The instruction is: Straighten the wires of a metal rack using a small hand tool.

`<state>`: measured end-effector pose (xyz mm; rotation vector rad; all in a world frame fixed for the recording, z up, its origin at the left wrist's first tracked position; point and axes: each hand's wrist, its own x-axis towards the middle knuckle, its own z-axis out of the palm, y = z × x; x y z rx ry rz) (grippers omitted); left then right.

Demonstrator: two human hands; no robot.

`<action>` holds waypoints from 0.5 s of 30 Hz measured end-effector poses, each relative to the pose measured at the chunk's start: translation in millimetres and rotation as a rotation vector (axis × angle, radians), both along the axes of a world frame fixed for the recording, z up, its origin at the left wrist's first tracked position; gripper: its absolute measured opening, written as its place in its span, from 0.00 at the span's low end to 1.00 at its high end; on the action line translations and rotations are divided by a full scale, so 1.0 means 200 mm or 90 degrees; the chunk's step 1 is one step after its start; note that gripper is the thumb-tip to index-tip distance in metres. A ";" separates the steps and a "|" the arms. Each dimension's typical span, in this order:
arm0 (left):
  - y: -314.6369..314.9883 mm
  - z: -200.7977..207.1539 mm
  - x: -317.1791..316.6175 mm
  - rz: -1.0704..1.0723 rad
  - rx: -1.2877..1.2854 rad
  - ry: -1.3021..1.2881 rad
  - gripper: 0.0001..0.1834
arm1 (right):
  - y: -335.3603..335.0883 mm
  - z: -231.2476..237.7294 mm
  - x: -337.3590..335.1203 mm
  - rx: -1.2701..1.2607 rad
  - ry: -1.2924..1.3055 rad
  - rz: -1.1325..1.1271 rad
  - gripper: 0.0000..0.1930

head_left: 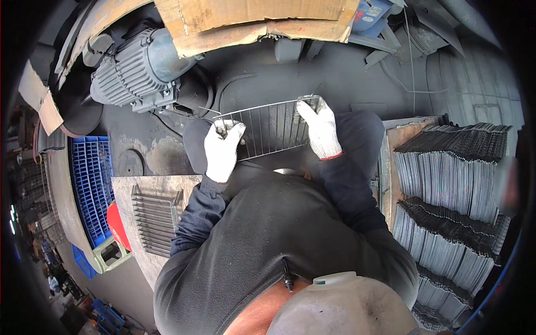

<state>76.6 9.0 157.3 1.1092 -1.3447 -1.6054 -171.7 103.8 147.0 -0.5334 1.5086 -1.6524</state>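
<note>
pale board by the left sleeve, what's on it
Wire racks lie on the board; what the person's left sleeve covers, and the surface beneath the racks, can't be fully seen.

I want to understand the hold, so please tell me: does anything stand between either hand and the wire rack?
Only the white gloves do. Nothing else visible stands in the way: the left hand and right hand hold the wire rack at opposite ends.

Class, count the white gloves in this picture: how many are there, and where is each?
2. One is on the left hand, at the left end of the wire rack; one is on the right hand, at its right end. Others could be hidden.
</note>
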 end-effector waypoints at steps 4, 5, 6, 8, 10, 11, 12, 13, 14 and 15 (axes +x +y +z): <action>0.01 0.00 0.01 0.001 -0.009 -0.005 0.04 | 0.02 0.00 0.02 -0.027 -0.013 -0.010 0.06; 0.01 0.00 0.01 0.004 -0.016 0.002 0.04 | 0.02 0.00 0.02 -0.038 -0.009 -0.007 0.06; 0.01 0.00 0.02 0.005 -0.022 0.009 0.05 | 0.03 0.00 0.03 -0.043 -0.020 -0.017 0.07; 0.01 0.00 0.02 0.000 -0.038 0.000 0.05 | 0.03 0.00 0.04 -0.047 -0.031 -0.027 0.07; 0.01 -0.01 0.02 -0.007 -0.054 -0.010 0.06 | 0.03 0.01 0.05 -0.064 -0.040 -0.063 0.05; 0.01 -0.01 0.02 -0.009 -0.039 0.008 0.06 | 0.03 0.01 0.05 -0.064 -0.039 -0.063 0.05; 0.01 -0.02 0.02 -0.014 -0.025 0.024 0.07 | 0.04 0.01 0.05 -0.063 -0.037 -0.063 0.05; 0.01 -0.02 0.03 -0.011 -0.026 0.025 0.07 | 0.04 0.01 0.05 -0.062 -0.035 -0.063 0.05; 0.01 -0.02 0.03 -0.021 -0.021 0.040 0.07 | 0.04 0.01 0.05 -0.063 -0.035 -0.063 0.05; 0.01 -0.03 0.03 -0.025 -0.013 0.051 0.07 | 0.04 0.01 0.05 -0.065 -0.042 -0.060 0.05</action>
